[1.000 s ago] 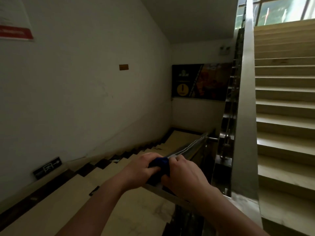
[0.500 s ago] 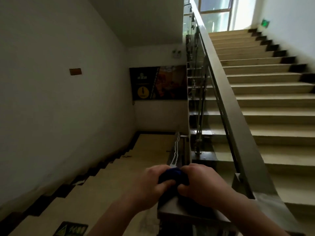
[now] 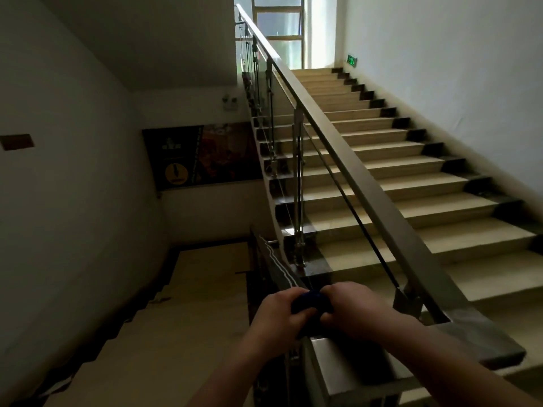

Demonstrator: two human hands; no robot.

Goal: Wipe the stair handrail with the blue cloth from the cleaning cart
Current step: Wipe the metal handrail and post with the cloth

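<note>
A dark blue cloth [image 3: 312, 301] is bunched on top of the flat metal handrail at the turn between two stair flights. My left hand [image 3: 274, 317] grips the cloth from the left and my right hand [image 3: 354, 311] grips it from the right; most of the cloth is hidden under my fingers. The lower handrail [image 3: 279, 267] runs down and away to the left past my hands. The upper handrail [image 3: 346, 160] rises to the far window. The near rail corner [image 3: 346, 365] lies under my forearms.
Glass panels and steel posts [image 3: 299, 201] stand under the upper rail. Steps [image 3: 411, 177] climb on the right beside a white wall; steps [image 3: 164, 333] descend on the left to a landing. A dark poster [image 3: 202, 155] hangs on the far wall.
My view has swung to the right, bringing the rising flight into full sight. Both hands keep gripping the cloth on the rail at the turn; no clear shift along it shows.
</note>
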